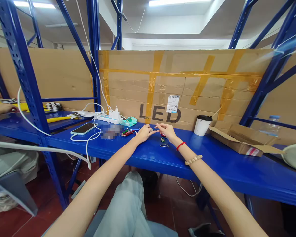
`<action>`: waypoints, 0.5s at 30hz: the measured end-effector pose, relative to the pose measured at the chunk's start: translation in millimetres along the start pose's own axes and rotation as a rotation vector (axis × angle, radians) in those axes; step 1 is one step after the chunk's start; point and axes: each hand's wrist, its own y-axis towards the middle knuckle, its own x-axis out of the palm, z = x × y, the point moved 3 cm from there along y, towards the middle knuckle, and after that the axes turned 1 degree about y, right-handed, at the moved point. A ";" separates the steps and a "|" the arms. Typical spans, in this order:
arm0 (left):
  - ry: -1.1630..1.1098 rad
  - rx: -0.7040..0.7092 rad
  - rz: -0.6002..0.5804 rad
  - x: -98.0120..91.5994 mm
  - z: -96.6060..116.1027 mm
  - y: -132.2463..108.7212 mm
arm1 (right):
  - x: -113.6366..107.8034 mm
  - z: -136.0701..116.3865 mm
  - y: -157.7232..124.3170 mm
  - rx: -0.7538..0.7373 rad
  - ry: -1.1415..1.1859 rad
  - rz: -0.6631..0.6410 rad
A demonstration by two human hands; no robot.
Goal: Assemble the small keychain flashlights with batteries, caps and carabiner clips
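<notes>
Fingers (160,126) of both hands meet close together above the shelf, tips narrowed; whether a small part is pinched between them cannot be told. Clip (164,145): one, lying flat and free on the blue shelf (212,158), on the near side of the fingertips. Its long axis runs roughly left to right. The right hand (169,131) is nearer to it than the left hand (143,133).

Count near the hands: one clip; one dark green piece (162,139), just beyond the clip; one red piece, partly hidden by the right hand. Red and green items (128,132) lie beside the left hand; overlap prevents a count. Farther out: one phone (84,128), one cup (202,125), one carton (236,143).
</notes>
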 end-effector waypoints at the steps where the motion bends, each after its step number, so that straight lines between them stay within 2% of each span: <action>1: -0.018 0.007 -0.009 0.7 -0.2 -0.2 | 0.0 -0.7 -0.4 -0.003 -0.002 0.007; 6: -0.122 0.008 -0.039 1.9 -0.4 -2.6 | 2.2 -6.3 -3.7 -0.023 -0.038 -0.029; 15: -0.218 -0.033 -0.022 2.4 -0.2 -6.4 | 5.5 -6.7 -6.2 -0.069 -0.062 -0.090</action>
